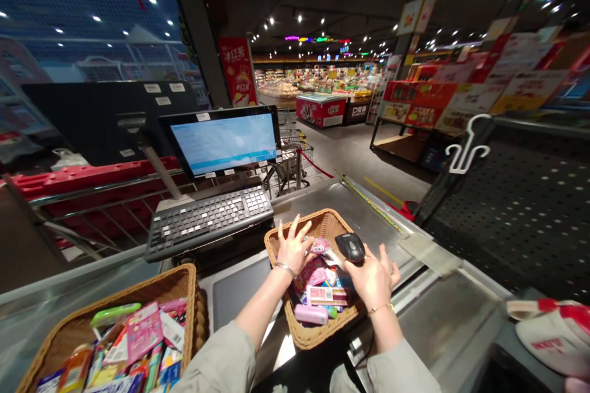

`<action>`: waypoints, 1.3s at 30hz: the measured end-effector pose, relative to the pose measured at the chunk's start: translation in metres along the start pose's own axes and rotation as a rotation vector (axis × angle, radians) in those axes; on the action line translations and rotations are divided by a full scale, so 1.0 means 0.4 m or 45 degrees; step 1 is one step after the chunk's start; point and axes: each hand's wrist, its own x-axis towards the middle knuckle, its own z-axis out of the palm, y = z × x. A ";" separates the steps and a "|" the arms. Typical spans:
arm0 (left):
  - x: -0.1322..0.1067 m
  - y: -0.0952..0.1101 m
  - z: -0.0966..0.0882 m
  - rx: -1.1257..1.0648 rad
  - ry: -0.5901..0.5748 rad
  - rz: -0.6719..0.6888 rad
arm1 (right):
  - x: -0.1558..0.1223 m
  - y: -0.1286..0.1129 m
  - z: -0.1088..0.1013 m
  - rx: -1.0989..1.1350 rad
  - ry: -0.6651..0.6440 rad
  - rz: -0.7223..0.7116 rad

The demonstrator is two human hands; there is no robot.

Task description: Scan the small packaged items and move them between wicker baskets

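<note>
"Where's the scanner (350,248)?"
"Gripped in the right hand (374,277), over the basket (306,339), lower centre."
"And the left hand (294,253)?"
"Fingers spread above the packets (317,277); whether it grips one, I can't tell."
"Risk?"
"Packets lie crowded, so rummaging could push one out."
</note>
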 end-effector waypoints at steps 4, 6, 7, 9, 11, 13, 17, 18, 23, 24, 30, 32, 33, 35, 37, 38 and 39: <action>0.036 0.013 0.033 0.026 -0.026 0.001 | 0.018 0.010 0.002 -0.007 0.014 0.028; 0.052 0.020 0.049 0.044 -0.034 0.008 | 0.026 0.014 0.004 -0.019 -0.002 0.032; 0.059 0.023 0.057 0.052 -0.040 0.018 | 0.029 0.015 0.005 -0.024 -0.011 0.033; 0.072 0.029 0.073 0.060 -0.061 0.037 | 0.034 0.016 0.007 -0.026 -0.021 0.032; 0.084 0.032 0.091 0.057 -0.103 0.049 | 0.037 0.015 0.006 -0.018 -0.016 0.038; 0.093 0.035 0.109 0.047 -0.143 0.055 | 0.039 0.015 0.005 -0.012 -0.019 0.034; 0.104 0.043 0.139 0.031 -0.176 0.040 | 0.043 0.020 0.004 -0.010 -0.018 0.018; 0.105 0.044 0.143 0.029 -0.182 0.028 | 0.044 0.022 0.004 -0.013 -0.018 0.016; 0.099 0.042 0.133 0.020 -0.175 -0.039 | 0.051 0.032 0.013 -0.039 -0.024 0.027; 0.097 0.040 0.125 0.018 -0.163 -0.051 | 0.051 0.033 0.015 -0.042 -0.019 0.036; 0.079 0.024 0.057 0.031 -0.125 -0.169 | 0.042 0.029 0.024 -0.047 0.018 0.033; 0.067 0.021 0.030 0.037 -0.114 -0.216 | 0.034 0.016 0.022 -0.035 0.025 0.009; 0.059 0.019 0.017 0.040 -0.105 -0.238 | 0.029 0.007 0.021 -0.033 0.027 0.000; 0.040 0.016 -0.008 0.043 -0.079 -0.279 | 0.015 -0.015 0.016 -0.034 0.016 -0.015; 0.015 0.012 -0.031 0.043 -0.050 -0.326 | -0.001 -0.040 0.011 -0.029 0.000 -0.031; 0.001 0.010 -0.043 0.043 -0.035 -0.352 | -0.010 -0.053 0.008 -0.022 -0.003 -0.041; -0.014 0.007 -0.054 0.044 -0.020 -0.377 | -0.020 -0.066 0.004 -0.012 -0.003 -0.055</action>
